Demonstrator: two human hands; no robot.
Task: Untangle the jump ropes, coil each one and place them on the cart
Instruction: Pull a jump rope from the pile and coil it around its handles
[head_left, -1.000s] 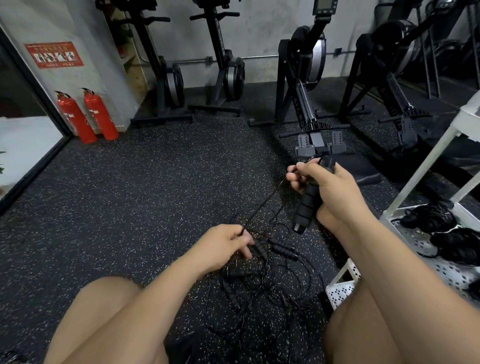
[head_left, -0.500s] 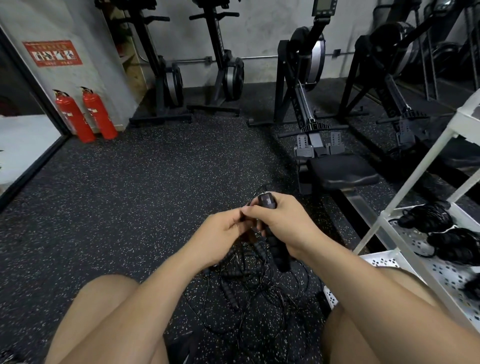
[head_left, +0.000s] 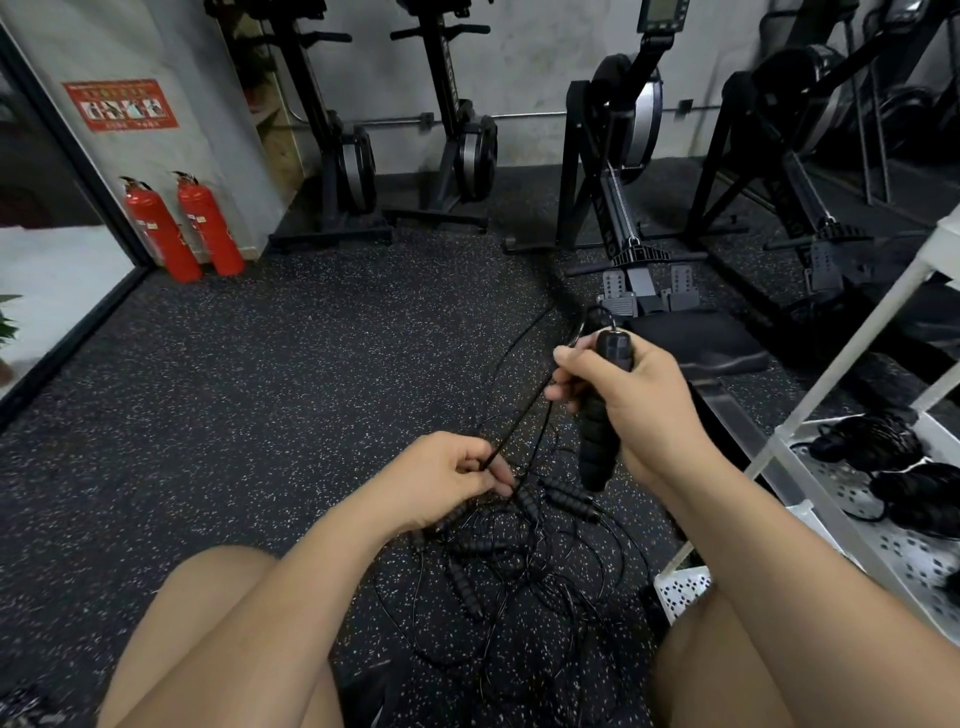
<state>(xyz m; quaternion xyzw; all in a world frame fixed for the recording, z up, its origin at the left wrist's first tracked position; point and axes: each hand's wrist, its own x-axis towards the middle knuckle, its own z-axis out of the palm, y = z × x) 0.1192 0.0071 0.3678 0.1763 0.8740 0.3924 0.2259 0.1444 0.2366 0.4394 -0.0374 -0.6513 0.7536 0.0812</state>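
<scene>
The floor (head_left: 260, 415) carries a rope tangle (head_left: 519, 571) between the knees. At its right edge stands a white cart (head_left: 852, 364), with coiled ropes (head_left: 867, 441) on a shelf. The right grip (head_left: 639, 410) clutches a handle (head_left: 597, 447) above the tangle; the left grip (head_left: 441, 478) pinches a thin cord (head_left: 519, 421).

The floor (head_left: 260, 415) is black with white speckles, and the tangled jump ropes (head_left: 463, 587) and ribbed handle (head_left: 597, 447) are black. Far left stand two red fire extinguishers (head_left: 162, 234); the cart (head_left: 898, 561) at right is white, patterned with small holes.
</scene>
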